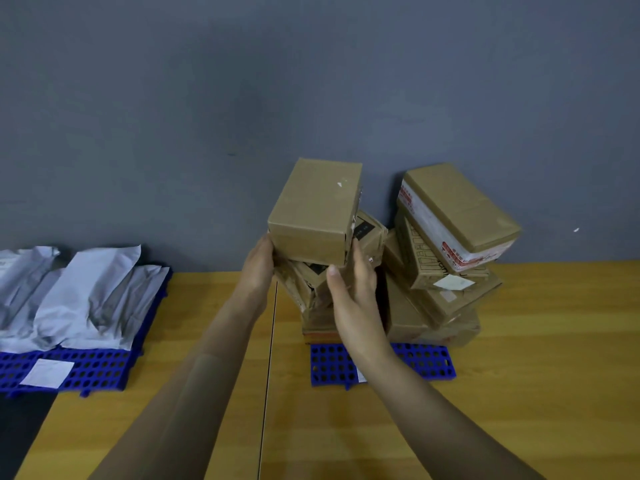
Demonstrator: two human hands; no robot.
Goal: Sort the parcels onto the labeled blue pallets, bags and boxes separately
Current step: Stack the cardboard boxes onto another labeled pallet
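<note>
Grey wall is seen behind a wooden table. At the right, cardboard boxes are stacked in two leaning piles on a blue pallet against the wall. At the far left, grey bags are heaped on a second pallet. A plain box is held at the top of the left pile, directly over a crumpled box. Its near right corner is gripped by the right hand, thumb in front. The left hand is laid against its lower left edge; the fingers are hidden, so its grip cannot be told. A white label is fixed to the second pallet's near edge.
</note>
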